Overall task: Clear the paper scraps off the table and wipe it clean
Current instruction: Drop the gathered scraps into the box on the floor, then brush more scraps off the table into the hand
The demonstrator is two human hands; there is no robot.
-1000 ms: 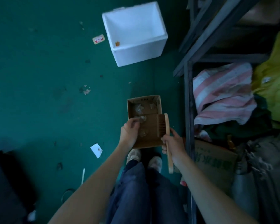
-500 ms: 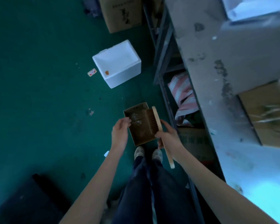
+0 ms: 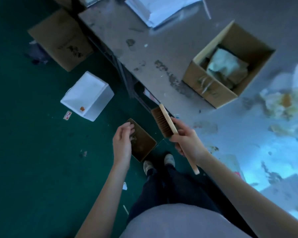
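My right hand (image 3: 184, 141) grips the wooden handle of a hand brush (image 3: 162, 121), bristles pointing left, held over the table's near-left edge. My left hand (image 3: 123, 143) hangs with loosely curled fingers beside a small open cardboard box (image 3: 143, 143) that sits low by my feet with scraps inside; I cannot tell whether the fingers touch it. The grey, stained table (image 3: 144, 36) fills the right side. Crumpled paper scraps (image 3: 279, 103) lie on it at the far right, with more paper bits (image 3: 230, 162) nearer me.
A larger open cardboard box (image 3: 212, 93) holding a crumpled wad stands on the table. A white paper stack (image 3: 158, 11) lies at its far end. On the green floor are a white foam box (image 3: 88, 97), a brown carton (image 3: 58, 38), a small card (image 3: 67, 115) and a white scrap (image 3: 125, 186).
My view swung right and up, bringing in the tabletop. My right hand lifted the brush off the small box toward the table edge. My left hand's pinch on the box's rim has loosened.
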